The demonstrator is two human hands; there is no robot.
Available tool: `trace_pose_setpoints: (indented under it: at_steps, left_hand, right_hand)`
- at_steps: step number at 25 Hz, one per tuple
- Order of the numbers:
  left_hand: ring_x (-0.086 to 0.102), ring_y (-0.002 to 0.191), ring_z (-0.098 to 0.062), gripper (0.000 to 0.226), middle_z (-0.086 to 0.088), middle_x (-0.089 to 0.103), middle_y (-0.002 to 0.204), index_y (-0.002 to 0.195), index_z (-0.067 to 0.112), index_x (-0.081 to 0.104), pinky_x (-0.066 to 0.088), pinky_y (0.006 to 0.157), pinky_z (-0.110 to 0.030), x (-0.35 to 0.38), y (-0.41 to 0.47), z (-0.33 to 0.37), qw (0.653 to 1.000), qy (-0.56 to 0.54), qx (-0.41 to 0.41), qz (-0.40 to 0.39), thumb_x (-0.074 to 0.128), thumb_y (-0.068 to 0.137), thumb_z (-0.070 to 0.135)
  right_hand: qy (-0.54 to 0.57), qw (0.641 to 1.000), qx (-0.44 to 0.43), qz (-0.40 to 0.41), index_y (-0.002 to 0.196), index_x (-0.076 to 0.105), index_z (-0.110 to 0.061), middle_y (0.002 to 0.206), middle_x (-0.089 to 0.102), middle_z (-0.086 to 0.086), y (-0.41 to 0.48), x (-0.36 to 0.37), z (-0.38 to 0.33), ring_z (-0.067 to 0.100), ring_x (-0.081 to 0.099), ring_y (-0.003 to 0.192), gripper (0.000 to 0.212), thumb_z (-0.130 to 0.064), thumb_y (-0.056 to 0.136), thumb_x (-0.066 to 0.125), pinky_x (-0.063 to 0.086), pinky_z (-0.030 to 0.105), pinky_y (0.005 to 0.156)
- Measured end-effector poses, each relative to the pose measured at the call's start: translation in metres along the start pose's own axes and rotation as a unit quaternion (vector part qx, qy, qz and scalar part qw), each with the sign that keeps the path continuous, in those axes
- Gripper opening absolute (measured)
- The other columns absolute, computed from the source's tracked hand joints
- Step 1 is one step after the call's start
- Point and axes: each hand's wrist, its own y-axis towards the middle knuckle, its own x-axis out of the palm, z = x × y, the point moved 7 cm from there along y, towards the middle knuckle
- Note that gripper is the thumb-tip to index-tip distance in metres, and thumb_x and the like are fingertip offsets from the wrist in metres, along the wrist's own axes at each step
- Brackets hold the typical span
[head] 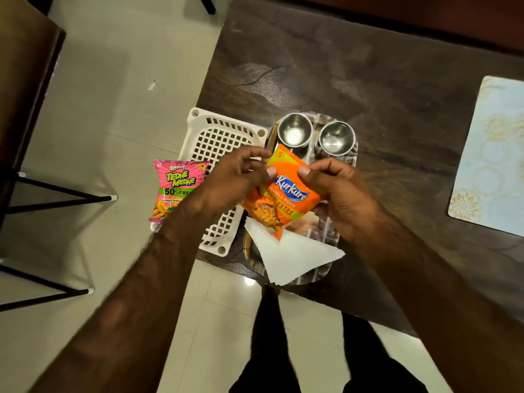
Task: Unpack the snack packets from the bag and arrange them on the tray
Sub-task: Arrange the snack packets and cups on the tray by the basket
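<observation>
Dark wooden worktop (382, 89): both hands, left hand (238, 177) and right hand (337, 191), pinch the orange Kurkure packet (286, 194) at its top above the printed tray (326, 222), likely to place it; pink Bingo packet (175, 191) waits beside the white basket (221, 137).

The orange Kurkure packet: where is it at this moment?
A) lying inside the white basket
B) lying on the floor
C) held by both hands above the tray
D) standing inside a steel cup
C: the left hand and right hand both pinch the orange Kurkure packet over the tray.
</observation>
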Motion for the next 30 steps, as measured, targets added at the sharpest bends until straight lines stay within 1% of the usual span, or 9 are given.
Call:
trace_pose_setpoints:
  at_steps: [2,5,9,15,19,22,26,28,30]
  left_hand:
    - [0.072,0.096,-0.021,0.027,-0.011,0.075,0.107,0.119,0.008,0.068,0.057,0.091,-0.042,0.006,-0.003,-0.019,0.999,0.011,-0.036,-0.033,0.061,0.097,0.024]
    - [0.075,0.09,-0.021,0.02,-0.008,0.079,0.097,0.105,0.007,0.074,0.06,0.087,-0.035,0.015,-0.014,-0.038,0.996,-0.013,-0.047,-0.071,0.062,0.096,0.02]
    - [0.076,0.089,-0.028,0.011,-0.012,0.079,0.092,0.095,0.01,0.076,0.062,0.084,-0.043,0.021,-0.014,-0.04,0.999,-0.023,-0.015,-0.025,0.066,0.093,0.013]
    - [0.077,0.079,-0.023,0.012,-0.008,0.079,0.085,0.097,0.007,0.075,0.065,0.072,-0.038,0.046,-0.017,-0.052,0.993,-0.11,-0.027,0.016,0.065,0.094,0.011]
    - [0.077,0.089,-0.029,0.016,-0.012,0.079,0.098,0.103,0.008,0.074,0.064,0.075,-0.041,0.074,-0.023,-0.073,0.984,-0.165,-0.063,0.023,0.064,0.096,0.019]
    - [0.077,0.092,-0.03,0.018,-0.014,0.078,0.1,0.104,0.009,0.071,0.064,0.074,-0.038,0.093,-0.031,-0.092,0.97,-0.21,-0.12,0.029,0.062,0.097,0.023]
    - [0.074,0.097,-0.034,0.024,-0.016,0.071,0.117,0.117,0.006,0.061,0.064,0.07,-0.042,0.099,-0.025,-0.103,0.972,-0.148,-0.173,0.062,0.058,0.099,0.023]
    - [0.075,0.088,-0.033,0.023,-0.013,0.07,0.114,0.117,0.009,0.056,0.061,0.06,-0.037,0.099,-0.02,-0.099,0.983,-0.052,-0.167,0.053,0.054,0.102,0.026]
    - [0.074,0.083,-0.031,0.019,-0.008,0.071,0.106,0.111,0.014,0.055,0.061,0.062,-0.037,0.098,-0.016,-0.092,0.987,0.067,-0.139,0.049,0.051,0.102,0.03]
  right_hand:
    - [0.026,0.999,0.01,0.024,0.079,0.07,-0.023,0.09,0.078,0.008,-0.001,-0.014,0.002,0.018,0.075,0.07,0.013,-0.028,0.081,0.081,0.054,0.028,0.049]
    - [0.034,0.998,0.024,0.048,0.076,0.068,-0.023,0.086,0.078,0.007,-0.005,-0.032,0.005,0.021,0.074,0.069,0.013,-0.025,0.085,0.079,0.056,0.03,0.051]
    - [0.049,0.993,0.038,0.101,0.075,0.066,-0.022,0.08,0.078,0.003,-0.007,-0.047,0.015,0.017,0.075,0.066,0.016,-0.025,0.087,0.076,0.056,0.032,0.049]
    - [0.06,0.983,0.046,0.166,0.081,0.064,-0.019,0.075,0.077,0.001,-0.005,-0.063,0.018,0.015,0.072,0.06,0.015,-0.026,0.088,0.075,0.057,0.033,0.053]
    - [0.043,0.983,0.033,0.175,0.095,0.068,-0.015,0.083,0.078,0.005,-0.007,-0.073,0.017,0.016,0.073,0.063,0.021,-0.027,0.083,0.081,0.056,0.031,0.051]
    - [0.001,0.985,0.085,0.153,0.109,0.064,-0.02,0.1,0.076,0.004,-0.013,-0.084,0.029,0.018,0.075,0.08,0.029,-0.028,0.085,0.078,0.059,0.035,0.057]
    - [-0.023,0.979,0.091,0.179,0.117,0.059,-0.016,0.103,0.075,0.006,-0.018,-0.095,0.045,0.016,0.074,0.081,0.033,-0.006,0.088,0.073,0.059,0.032,0.057]
    - [-0.034,0.978,0.072,0.191,0.117,0.062,-0.012,0.098,0.076,0.007,-0.014,-0.094,0.043,0.016,0.075,0.077,0.032,-0.004,0.088,0.073,0.058,0.031,0.057]
    - [-0.053,0.979,0.052,0.189,0.118,0.064,-0.013,0.091,0.075,0.003,-0.008,-0.092,0.037,0.017,0.077,0.075,0.033,-0.002,0.087,0.074,0.059,0.031,0.056]
